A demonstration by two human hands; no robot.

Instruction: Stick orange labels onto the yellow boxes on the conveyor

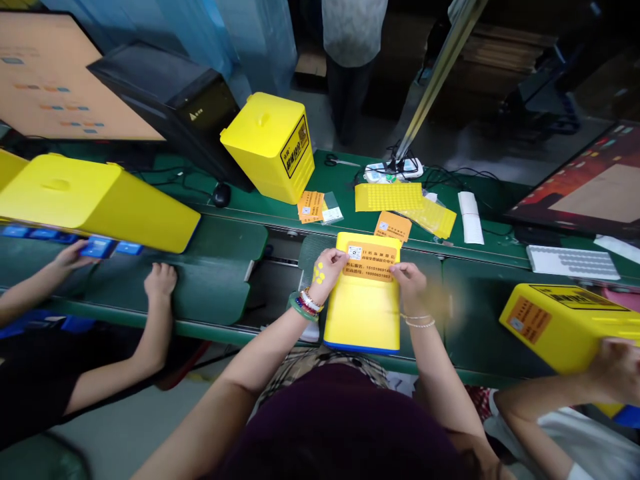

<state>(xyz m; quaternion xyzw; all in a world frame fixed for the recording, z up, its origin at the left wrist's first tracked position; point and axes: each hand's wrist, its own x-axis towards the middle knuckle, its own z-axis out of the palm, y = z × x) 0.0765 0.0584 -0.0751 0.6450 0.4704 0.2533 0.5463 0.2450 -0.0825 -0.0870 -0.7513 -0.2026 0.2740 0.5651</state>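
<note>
A yellow plastic box lies flat on the green conveyor in front of me, its blue-trimmed edge towards me. An orange printed label sits on its far end. My left hand grips the label's left edge, with several small yellow sticker dots on the back of the hand. My right hand holds the label's lower right corner. To my left, a co-worker's hands rest on the green belt near another yellow box. At the right, a co-worker's hand holds a third yellow box.
A fourth yellow box stands upright on the green bench behind the belt. Nearby lie orange labels, yellow sticker sheets, scissors and a white keyboard. A black computer case and a standing person are farther back.
</note>
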